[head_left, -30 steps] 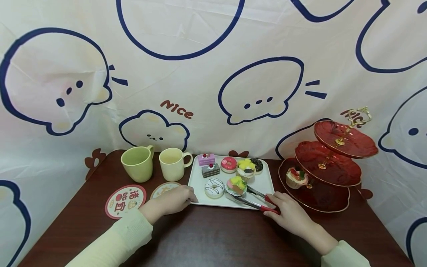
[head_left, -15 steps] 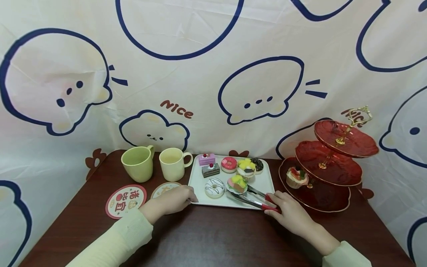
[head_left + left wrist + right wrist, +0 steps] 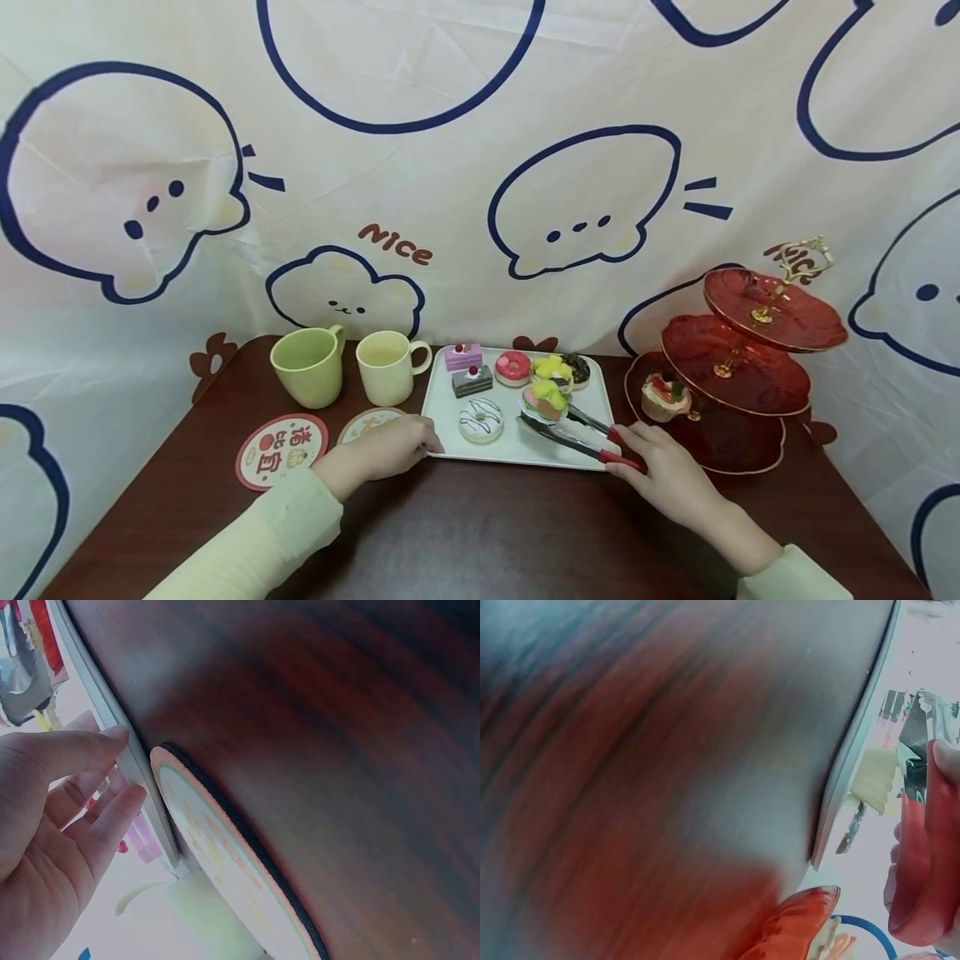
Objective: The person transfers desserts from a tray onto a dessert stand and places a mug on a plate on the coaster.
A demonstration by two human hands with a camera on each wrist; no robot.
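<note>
My left hand (image 3: 397,447) holds the front left corner of a white tray (image 3: 442,429), with thumb and fingertips at its rim (image 3: 133,761) in the left wrist view. My right hand (image 3: 669,468) grips red-handled metal tongs (image 3: 924,870). Between the tongs' tips sits a cupcake (image 3: 546,402) with yellow and pink topping, raised over the tray. Near it on the tray are another yellow-topped cupcake (image 3: 553,368), a white striped donut (image 3: 481,421), a pink donut (image 3: 513,367), a dark donut (image 3: 577,370) and two cake slices, one purple (image 3: 462,357), one grey-brown (image 3: 472,382).
A red three-tier stand (image 3: 780,392) with gold edges stands at the right, a strawberry cupcake (image 3: 665,400) on its bottom tier. At the left are a green mug (image 3: 307,371), a cream mug (image 3: 385,372) and two round coasters, one red-rimmed (image 3: 281,452), one tan-rimmed (image 3: 225,855).
The tongs have closed around the cupcake and lifted it up from the tray, slightly to the right. My right hand has shifted right; the left hand stays at the tray corner.
</note>
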